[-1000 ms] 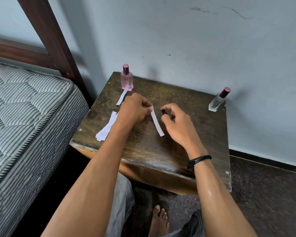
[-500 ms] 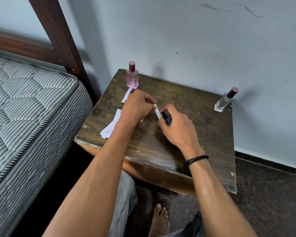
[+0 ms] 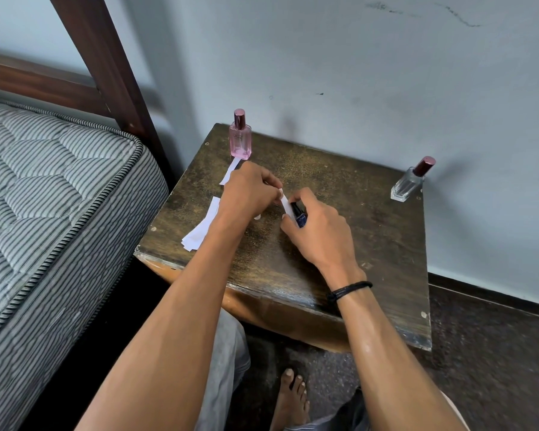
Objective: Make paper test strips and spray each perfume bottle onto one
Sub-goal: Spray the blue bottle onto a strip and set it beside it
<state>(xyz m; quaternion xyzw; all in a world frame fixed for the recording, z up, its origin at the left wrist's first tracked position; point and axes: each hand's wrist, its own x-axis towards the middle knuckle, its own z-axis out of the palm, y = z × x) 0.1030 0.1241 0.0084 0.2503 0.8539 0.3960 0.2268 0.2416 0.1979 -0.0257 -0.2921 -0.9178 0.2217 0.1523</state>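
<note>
A person at a worn wooden bedside table (image 3: 371, 244) pinches a narrow white paper strip (image 3: 284, 203) between the fingertips of the left hand (image 3: 246, 191), while the right hand (image 3: 321, 231) curls around a small dark blue perfume bottle (image 3: 299, 214) over the middle of the tabletop, its top just beside the strip; whether the two touch cannot be told. A pink perfume bottle (image 3: 240, 138) stands upright at the table's far left corner, a second strip (image 3: 231, 174) lying just in front of it. A clear bottle (image 3: 409, 181) with a dark red cap stands at the far right edge, by the wall. A loose pile of cut paper (image 3: 201, 227) lies near the left edge, beside the left forearm. A black cord band (image 3: 349, 289) circles the right wrist, and a striped mattress (image 3: 59, 197) sits to the left
</note>
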